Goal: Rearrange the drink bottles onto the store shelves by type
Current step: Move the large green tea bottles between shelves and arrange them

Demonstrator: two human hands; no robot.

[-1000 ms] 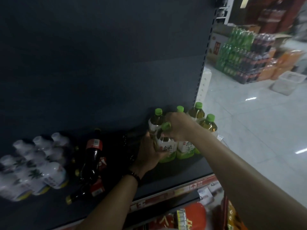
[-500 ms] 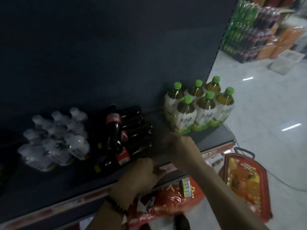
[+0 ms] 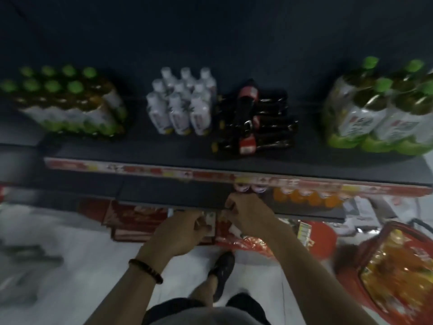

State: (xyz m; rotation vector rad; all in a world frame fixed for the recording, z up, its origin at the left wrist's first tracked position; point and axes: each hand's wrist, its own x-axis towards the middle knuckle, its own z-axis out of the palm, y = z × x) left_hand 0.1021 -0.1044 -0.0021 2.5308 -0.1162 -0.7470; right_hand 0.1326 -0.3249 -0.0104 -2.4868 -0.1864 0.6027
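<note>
- Drink bottles are sitting in four groups along the upper shelf (image 3: 145, 151), each group apart from the next.
- At the far left, the small green-capped bottles (image 3: 68, 102) are standing upright in a tight block, with their long axes vertical and caps pointing up.
- Right of them, the white bottles (image 3: 181, 104) are standing upright in three rows of three, caps up.
- Just beside those, the dark cola bottles (image 3: 269, 127) are lying stacked on their sides. Their long axes are running along the shelf and their yellowish caps are pointing left. One red-labelled bottle seems to be standing upright in front of the stack.
- At the right end, the large green-capped bottles (image 3: 379, 109) are standing upright in a cluster, caps up.
- On the lower shelf (image 3: 175, 193), the orange bottles (image 3: 307, 198) are standing in a row, with pale-capped bottles (image 3: 249, 187) just to their left.
- The red basket (image 3: 351, 277) is sitting on the floor at the right, holding yellow-orange bottles (image 3: 398, 273) that are too blurred to tell which way they lie.
- The left hand (image 3: 180, 233) is hovering below the lower shelf's front edge with its fingers curled. I cannot tell whether its grip is holding anything.
- The right hand (image 3: 248, 212) is reaching to that same edge beneath the pale-capped bottles, with its fingers curled. Its grip is also too blurred to judge.
- Neither hand is touching a bottle.
</note>
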